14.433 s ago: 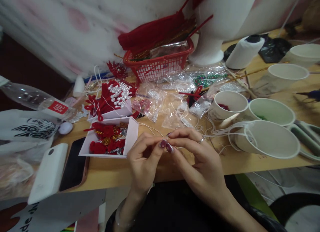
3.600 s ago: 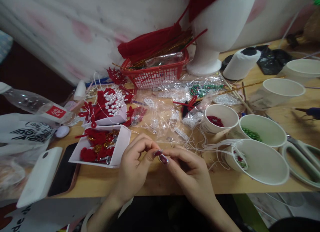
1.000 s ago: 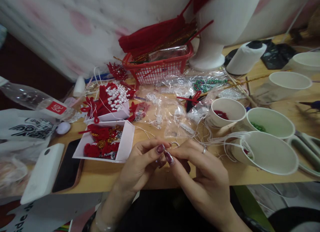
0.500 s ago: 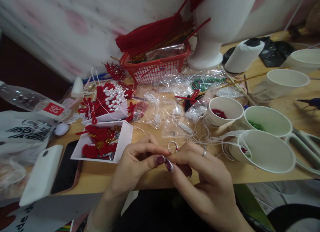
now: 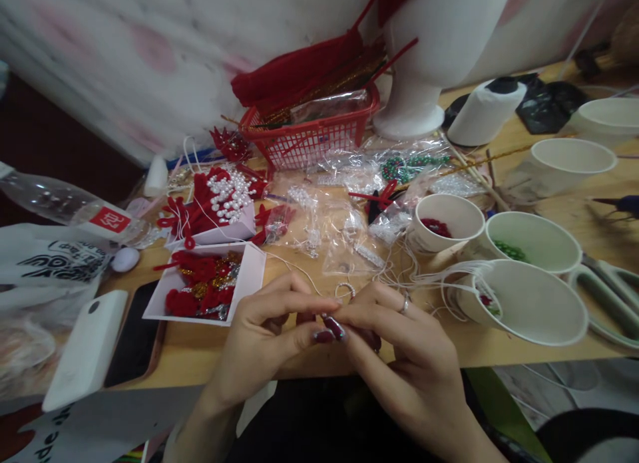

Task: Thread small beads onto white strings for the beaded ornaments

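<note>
My left hand (image 5: 269, 336) and my right hand (image 5: 404, 356) meet over the table's front edge, thumbs and forefingers pinched together tip to tip. Just beyond the fingers curls a small loop of beaded string (image 5: 353, 291), white with a few dark red beads. The rest of it runs down among my fingertips, which hide most of it. A thin white cord (image 5: 294, 267) leads from the table towards my left fingers. To the left of my left hand stands a white box (image 5: 251, 277) of red and gold chenille ornaments. Paper cups of beads stand right of my right hand.
One cup (image 5: 534, 303) has white strings hanging over its rim; others hold green and dark red beads. Green-handled scissors (image 5: 612, 303) lie at the right. Clear plastic packets (image 5: 349, 230) and a red basket (image 5: 309, 140) are behind. A phone (image 5: 137, 336) and a bottle (image 5: 74, 207) lie left.
Both thumbs have shifted slightly at the pinch, the left one lower. The beaded loop sits nearly where it was, and the hands stay together.
</note>
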